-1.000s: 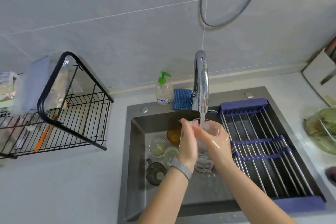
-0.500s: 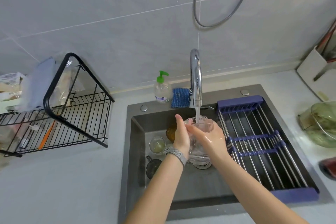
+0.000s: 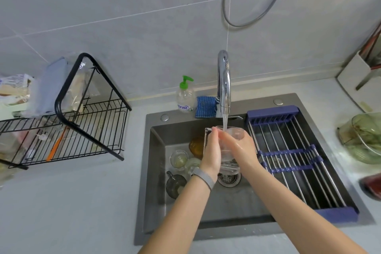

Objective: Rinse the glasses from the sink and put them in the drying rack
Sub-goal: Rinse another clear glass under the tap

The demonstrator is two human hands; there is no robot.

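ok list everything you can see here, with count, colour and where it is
clear glass: 1, clear, held under the running tap
tap: 1, chrome, behind the sink
sink: 1, dark grey, centre
glasses in sink: about 4, clear, amber and smoky, left part of basin
roll-up rack: 1, steel with blue ends, over sink's right side
wire rack: 1, black, counter left
soap bottle: 1, clear with green pump, behind sink
cloth: 1, blue, beside bottle
green container: 1, counter right
left hand: 1, grips the glass, grey wristband
right hand: 1, grips the glass
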